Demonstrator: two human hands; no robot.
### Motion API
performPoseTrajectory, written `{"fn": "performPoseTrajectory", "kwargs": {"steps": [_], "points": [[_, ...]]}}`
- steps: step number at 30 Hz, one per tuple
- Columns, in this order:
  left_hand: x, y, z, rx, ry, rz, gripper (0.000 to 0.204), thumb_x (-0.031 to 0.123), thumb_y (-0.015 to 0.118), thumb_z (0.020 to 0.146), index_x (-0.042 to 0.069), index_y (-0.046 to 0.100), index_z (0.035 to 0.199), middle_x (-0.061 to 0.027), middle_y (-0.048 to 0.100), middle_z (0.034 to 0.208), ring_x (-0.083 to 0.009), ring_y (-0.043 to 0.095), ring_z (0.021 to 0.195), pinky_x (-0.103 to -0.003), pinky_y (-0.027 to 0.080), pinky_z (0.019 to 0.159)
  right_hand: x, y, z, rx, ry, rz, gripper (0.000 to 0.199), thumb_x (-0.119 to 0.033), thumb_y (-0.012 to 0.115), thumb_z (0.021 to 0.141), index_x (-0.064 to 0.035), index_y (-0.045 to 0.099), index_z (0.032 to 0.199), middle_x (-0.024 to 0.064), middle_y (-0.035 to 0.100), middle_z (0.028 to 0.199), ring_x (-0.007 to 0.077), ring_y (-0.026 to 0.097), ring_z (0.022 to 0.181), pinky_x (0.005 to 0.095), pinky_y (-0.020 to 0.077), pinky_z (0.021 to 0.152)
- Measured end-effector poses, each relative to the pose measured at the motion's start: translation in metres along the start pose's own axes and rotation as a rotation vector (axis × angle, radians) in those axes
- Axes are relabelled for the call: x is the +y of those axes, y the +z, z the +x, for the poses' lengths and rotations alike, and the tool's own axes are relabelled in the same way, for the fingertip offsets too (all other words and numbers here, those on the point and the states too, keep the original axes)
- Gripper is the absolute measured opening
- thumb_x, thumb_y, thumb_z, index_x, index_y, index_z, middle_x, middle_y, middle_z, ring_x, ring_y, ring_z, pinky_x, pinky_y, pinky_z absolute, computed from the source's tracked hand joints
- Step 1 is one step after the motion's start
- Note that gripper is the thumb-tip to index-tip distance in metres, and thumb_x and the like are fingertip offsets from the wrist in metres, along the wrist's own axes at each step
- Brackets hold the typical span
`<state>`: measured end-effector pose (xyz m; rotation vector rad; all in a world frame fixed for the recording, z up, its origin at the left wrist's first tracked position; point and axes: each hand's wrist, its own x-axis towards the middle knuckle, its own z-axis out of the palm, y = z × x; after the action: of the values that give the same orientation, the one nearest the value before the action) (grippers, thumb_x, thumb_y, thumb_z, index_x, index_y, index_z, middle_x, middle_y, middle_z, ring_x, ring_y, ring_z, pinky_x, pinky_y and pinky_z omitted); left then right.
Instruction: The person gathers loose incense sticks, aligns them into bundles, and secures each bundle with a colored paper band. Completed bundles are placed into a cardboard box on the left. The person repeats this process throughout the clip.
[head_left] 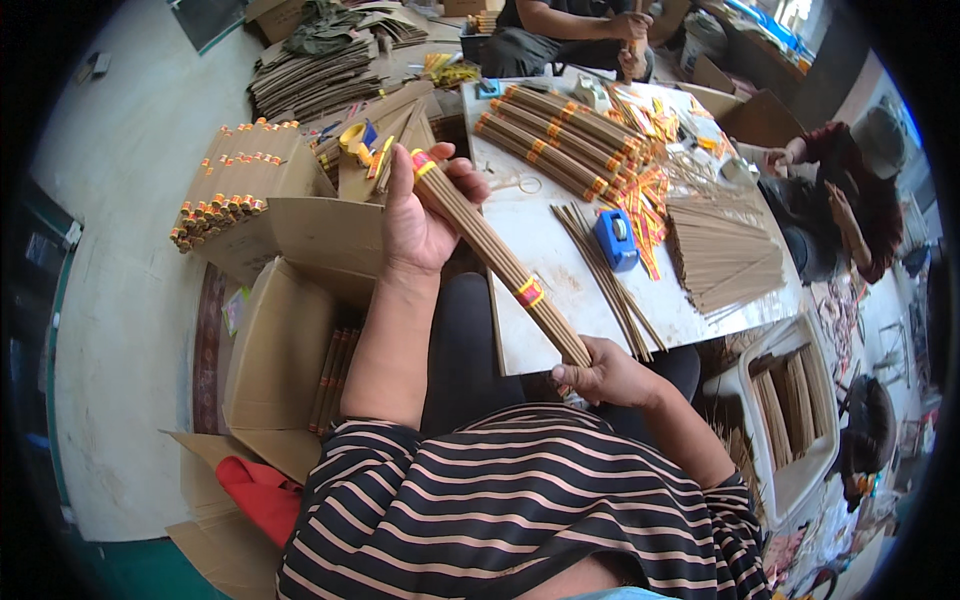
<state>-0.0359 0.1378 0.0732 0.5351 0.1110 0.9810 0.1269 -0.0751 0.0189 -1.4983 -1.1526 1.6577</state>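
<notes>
A bundle of brown incense sticks [490, 243] slants across in front of me, wrapped by red-and-yellow paper bands near its top and lower down. My left hand [425, 215] cradles the upper end, thumb on one side and curled fingers on the other. Around the lower end, my right hand [612, 372] is closed. Just beyond the bundle on the white table [530, 330] lie some loose sticks [610, 280] beside a blue tape dispenser [616, 240]. Further back are stacked banded bundles [560, 135] and scattered red-and-yellow paper strips [650, 215].
An open cardboard box [262, 340] at my left has banded bundles inside. Behind it, more bundles [235, 180] are piled up. Unbanded sticks [725, 255] cover the table's right side, above a white bin [785, 490] of sticks. Two people [560, 25] [860, 190] sit around the table.
</notes>
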Motion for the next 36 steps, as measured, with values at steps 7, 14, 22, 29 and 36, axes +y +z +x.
{"fn": "performPoseTrajectory", "kwargs": {"steps": [7,14,22,29,36], "points": [[0.004,-0.026,0.002,-0.244,0.033,-0.081,0.04,0.047,0.054,0.085,0.007,0.057,0.089,-0.011,0.061,0.084,-0.0274,0.06,0.082,-0.044,0.049,0.084,0.001,-0.001,0.004,-0.205,0.031,0.141,0.032,-0.032,0.064,0.084,-0.0018,0.052,0.083,-0.0007,0.046,0.053,0.0075,0.042,0.041,0.0205,0.0327,0.039],[-0.003,-0.03,-0.013,-0.265,0.076,-0.047,0.035,0.042,0.052,0.088,0.007,0.055,0.093,-0.0081,0.056,0.083,-0.0245,0.058,0.083,-0.043,0.05,0.084,0.0,0.005,0.009,-0.307,0.065,0.333,0.028,-0.027,0.064,0.084,-0.0025,0.051,0.079,0.0017,0.046,0.053,0.0106,0.043,0.044,0.0232,0.0339,0.042],[-0.005,-0.029,-0.024,-0.199,0.18,0.017,0.041,0.044,0.047,0.09,0.007,0.054,0.104,-0.0097,0.059,0.09,-0.0261,0.059,0.091,-0.044,0.048,0.087,0.0,0.011,0.018,-0.377,0.089,0.413,0.026,-0.025,0.064,0.084,-0.0061,0.048,0.078,-0.0006,0.043,0.056,0.0086,0.042,0.045,0.0223,0.0386,0.042],[0.033,-0.037,-0.017,-0.108,0.2,-0.159,0.035,0.043,0.049,0.09,0.01,0.052,0.081,-0.0007,0.047,0.067,-0.0137,0.047,0.06,-0.029,0.044,0.059,0.0,0.018,0.022,-0.407,0.14,0.345,0.029,-0.026,0.065,0.084,-0.0052,0.048,0.074,-0.001,0.043,0.056,0.0078,0.042,0.045,0.0212,0.037,0.041],[0.032,-0.047,-0.02,0.026,0.199,-0.04,0.025,0.032,0.058,0.088,0.014,0.05,0.073,0.0029,0.044,0.059,-0.0112,0.046,0.055,-0.027,0.041,0.053,-0.006,0.032,0.022,-0.234,0.148,0.123,0.028,-0.027,0.064,0.084,-0.0036,0.051,0.076,-0.0015,0.044,0.056,0.0066,0.041,0.045,0.0192,0.0336,0.042]]}}
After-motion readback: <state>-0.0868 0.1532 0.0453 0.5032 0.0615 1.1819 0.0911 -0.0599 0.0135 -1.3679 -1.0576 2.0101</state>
